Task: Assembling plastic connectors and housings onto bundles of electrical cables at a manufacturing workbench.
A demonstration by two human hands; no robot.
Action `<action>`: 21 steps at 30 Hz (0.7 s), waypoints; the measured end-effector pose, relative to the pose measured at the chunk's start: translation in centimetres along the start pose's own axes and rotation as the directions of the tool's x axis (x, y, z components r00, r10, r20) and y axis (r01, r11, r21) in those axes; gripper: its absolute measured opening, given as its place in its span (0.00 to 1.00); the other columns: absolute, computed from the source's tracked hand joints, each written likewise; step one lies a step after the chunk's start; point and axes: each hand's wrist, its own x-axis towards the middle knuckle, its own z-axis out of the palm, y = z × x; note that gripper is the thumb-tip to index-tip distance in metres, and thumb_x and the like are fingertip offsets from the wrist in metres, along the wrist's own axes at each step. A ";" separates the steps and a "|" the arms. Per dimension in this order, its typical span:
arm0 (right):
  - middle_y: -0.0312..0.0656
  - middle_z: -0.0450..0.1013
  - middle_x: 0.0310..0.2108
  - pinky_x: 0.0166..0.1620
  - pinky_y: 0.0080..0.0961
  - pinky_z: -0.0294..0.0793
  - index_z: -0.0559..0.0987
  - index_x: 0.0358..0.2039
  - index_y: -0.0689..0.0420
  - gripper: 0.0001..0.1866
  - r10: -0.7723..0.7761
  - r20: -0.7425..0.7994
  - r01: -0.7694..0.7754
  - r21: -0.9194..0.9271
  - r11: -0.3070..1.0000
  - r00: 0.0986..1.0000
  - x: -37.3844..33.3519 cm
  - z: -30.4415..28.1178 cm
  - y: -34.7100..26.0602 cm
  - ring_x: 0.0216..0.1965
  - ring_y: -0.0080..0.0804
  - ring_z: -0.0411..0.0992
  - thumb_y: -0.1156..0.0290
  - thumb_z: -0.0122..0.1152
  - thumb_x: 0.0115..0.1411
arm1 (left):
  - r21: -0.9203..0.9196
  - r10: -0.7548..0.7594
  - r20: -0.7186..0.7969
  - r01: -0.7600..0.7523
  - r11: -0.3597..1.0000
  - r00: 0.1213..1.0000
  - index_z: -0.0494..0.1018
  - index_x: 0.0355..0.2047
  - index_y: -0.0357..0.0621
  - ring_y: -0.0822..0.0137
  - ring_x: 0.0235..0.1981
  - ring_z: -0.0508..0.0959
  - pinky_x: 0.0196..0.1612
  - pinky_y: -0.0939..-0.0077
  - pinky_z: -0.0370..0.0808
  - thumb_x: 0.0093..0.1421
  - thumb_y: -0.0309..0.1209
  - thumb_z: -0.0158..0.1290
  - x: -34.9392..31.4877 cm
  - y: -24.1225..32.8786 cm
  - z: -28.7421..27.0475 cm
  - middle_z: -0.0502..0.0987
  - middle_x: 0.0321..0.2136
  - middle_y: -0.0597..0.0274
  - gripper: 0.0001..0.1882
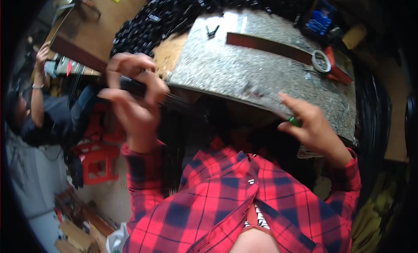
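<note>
My left hand is raised at the left of the stone slab, smeared by motion. Its curled fingers hold a small black piece whose exact kind is blurred. At the slab's front edge, my right hand is closed around a slim tool with a green handle; a thin greyish part points left from it along the edge. One small black forked piece lies on the slab near its far left. A long dark brown strip lies across the slab's far half.
A big heap of glossy black pieces spreads behind the slab. At the right stand a round tub, an orange-red tool and a propped lit phone. A co-worker sits at the left near red stools.
</note>
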 end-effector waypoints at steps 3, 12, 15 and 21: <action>0.52 0.71 0.48 0.44 0.30 0.70 0.66 0.58 0.57 0.36 -0.024 -0.134 -0.005 -0.209 0.978 0.991 1.7 -0.3 1.8 0.44 0.44 0.72 0.70 0.68 0.47 | 0.051 0.182 -0.152 -0.176 0.983 0.972 0.61 0.47 0.29 0.73 0.22 0.61 0.32 0.79 0.61 0.64 0.54 0.36 2.5 11.1 -2.6 0.66 0.34 0.53 0.33; 0.49 0.68 0.37 0.41 0.37 0.69 0.67 0.57 0.55 0.31 -0.084 -0.246 -0.091 -0.623 0.777 0.966 3.8 -0.2 6.5 0.38 0.46 0.68 0.58 0.61 0.54 | 0.208 0.143 -0.008 -0.138 0.968 0.990 0.62 0.39 0.31 0.74 0.22 0.57 0.28 0.80 0.57 0.62 0.33 0.44 4.3 17.9 -5.5 0.59 0.26 0.61 0.14; 0.52 0.69 0.41 0.49 0.40 0.65 0.73 0.49 0.60 0.26 -0.156 -0.286 -0.061 -0.626 0.777 0.946 3.6 -0.4 6.0 0.45 0.48 0.66 0.64 0.63 0.50 | 0.289 -0.049 -0.096 0.075 0.954 0.994 0.62 0.47 0.32 0.77 0.16 0.56 0.19 0.86 0.53 0.64 0.44 0.46 0.9 12.6 -6.1 0.59 0.24 0.65 0.24; 0.45 0.67 0.36 0.45 0.36 0.66 0.73 0.47 0.57 0.23 -0.092 -0.422 -0.216 -0.624 0.751 0.902 -1.0 -1.8 9.2 0.42 0.43 0.65 0.59 0.60 0.54 | 0.314 -0.560 -0.433 0.701 0.641 0.706 0.70 0.39 0.43 0.86 0.15 0.57 0.17 0.90 0.51 0.66 0.43 0.45 -7.2 1.2 -7.8 0.62 0.18 0.75 0.15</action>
